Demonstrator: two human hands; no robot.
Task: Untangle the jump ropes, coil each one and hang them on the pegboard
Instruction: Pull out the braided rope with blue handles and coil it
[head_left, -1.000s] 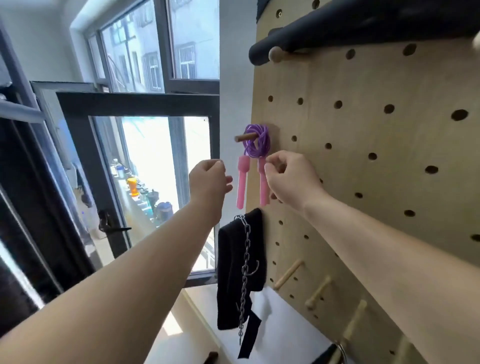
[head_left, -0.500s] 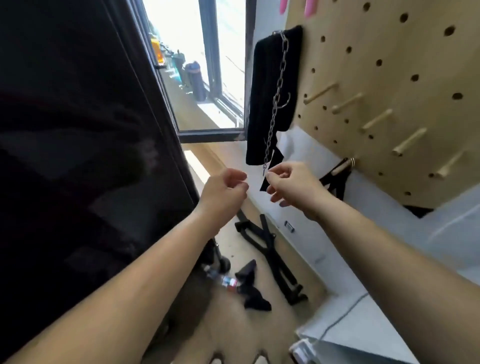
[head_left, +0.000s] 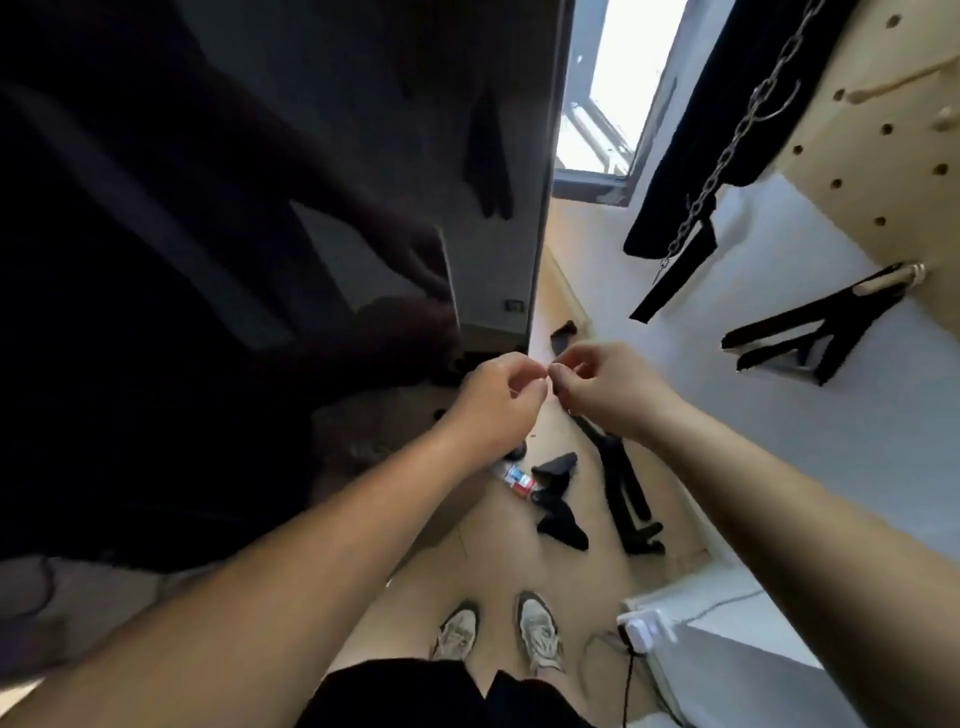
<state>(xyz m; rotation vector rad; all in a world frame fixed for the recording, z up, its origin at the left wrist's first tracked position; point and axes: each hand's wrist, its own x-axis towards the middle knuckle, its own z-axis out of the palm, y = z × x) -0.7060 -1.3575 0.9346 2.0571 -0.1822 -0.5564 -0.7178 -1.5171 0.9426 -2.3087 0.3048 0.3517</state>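
Beige wooden floor (head_left: 571, 571) is spreading below. Fingers (head_left: 525, 383) of the left hand (head_left: 496, 400) and right hand (head_left: 610, 392) are sitting curled inward, tips nearly meeting, gripping nothing visible. Black straps (head_left: 626, 493) are lying on the floor beyond; the pale wooden pegboard (head_left: 883, 161) is rising upper right.

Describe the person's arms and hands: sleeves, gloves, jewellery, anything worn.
Both forearms are bare right to the frame edge, with no sleeves showing. The left hand and right hand wear no gloves, and no rings, watch or wristband can be seen.
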